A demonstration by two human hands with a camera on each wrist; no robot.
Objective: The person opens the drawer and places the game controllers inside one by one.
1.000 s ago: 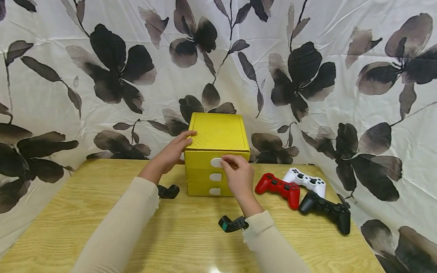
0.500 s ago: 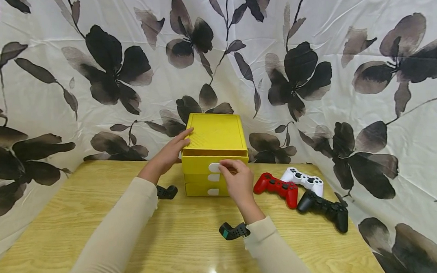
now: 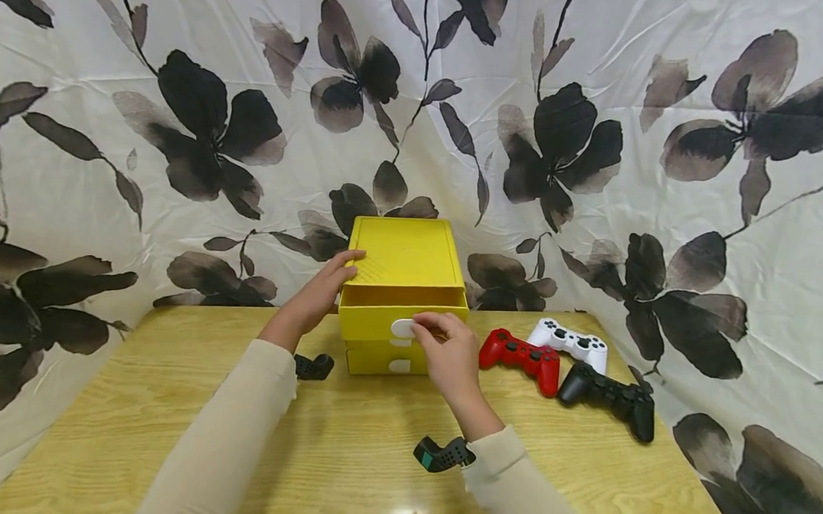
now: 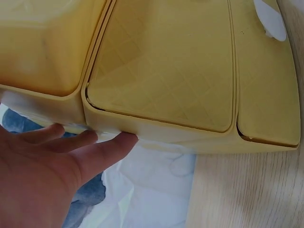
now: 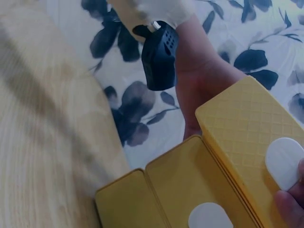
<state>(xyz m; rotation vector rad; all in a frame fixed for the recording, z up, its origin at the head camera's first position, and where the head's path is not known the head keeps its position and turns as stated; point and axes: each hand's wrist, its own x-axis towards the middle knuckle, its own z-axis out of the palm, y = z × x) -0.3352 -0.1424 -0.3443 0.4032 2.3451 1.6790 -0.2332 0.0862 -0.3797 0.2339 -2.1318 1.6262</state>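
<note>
pinches the upper white handle (image 3: 401, 329) of the yellow drawer box (image 3: 405, 249) between thumb and fingers of the right hand (image 3: 450, 354), in front of the box. holds the top drawer (image 3: 367, 324) partway out of the box's front. rests the left hand (image 3: 313, 297), with fingers extended and gripping nothing, against the box's left side, up near its top edge. lower on the box's front, a middle white handle (image 5: 210, 217) and a lower white handle (image 3: 399, 366). under the box, a wooden table (image 3: 348, 453). to the box's right, a red controller (image 3: 520, 357) nearest, then a white controller (image 3: 568, 343), with a black controller (image 3: 608, 398) farthest out. behind the box, a pale cloth (image 3: 462, 52) with dark printed flowers. on the near side of the box, cream sleeves (image 3: 232, 425) and a black wrist device (image 3: 444, 455).
</note>
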